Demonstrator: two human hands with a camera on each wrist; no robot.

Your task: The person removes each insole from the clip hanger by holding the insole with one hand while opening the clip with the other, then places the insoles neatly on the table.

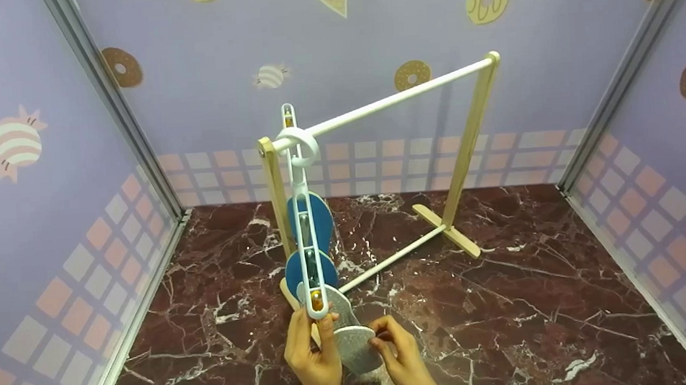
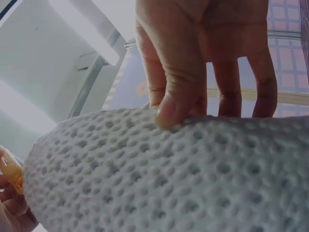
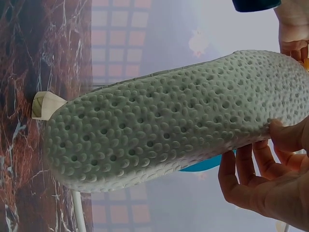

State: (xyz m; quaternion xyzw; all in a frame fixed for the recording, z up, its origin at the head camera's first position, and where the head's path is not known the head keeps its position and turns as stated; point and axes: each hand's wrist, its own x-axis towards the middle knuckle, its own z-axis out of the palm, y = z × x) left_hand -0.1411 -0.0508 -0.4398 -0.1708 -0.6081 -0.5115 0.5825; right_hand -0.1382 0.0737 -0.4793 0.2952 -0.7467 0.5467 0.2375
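Observation:
A grey insole (image 3: 145, 125) with a bumpy, dimpled face hangs upright below the near end of a white clip hanger (image 1: 299, 196). My left hand (image 1: 316, 360) pinches an orange clip (image 2: 18, 176) at the insole's top end. My right hand (image 1: 401, 353) pinches the insole's side edge between thumb and fingers; in the left wrist view the thumb presses on its dimpled face. Another grey insole (image 1: 336, 303) shows just behind, partly covered by the hanger. Farther back, two blue insoles (image 1: 318, 213) hang under the hanger.
The hanger's round hook loops over the white rod (image 1: 397, 98) of a wooden rack, close to its left post (image 1: 276, 204). The right post (image 1: 473, 145) stands on a wooden foot on the dark red marble-patterned table (image 1: 547, 299). Lilac panels (image 1: 367, 37) enclose three sides.

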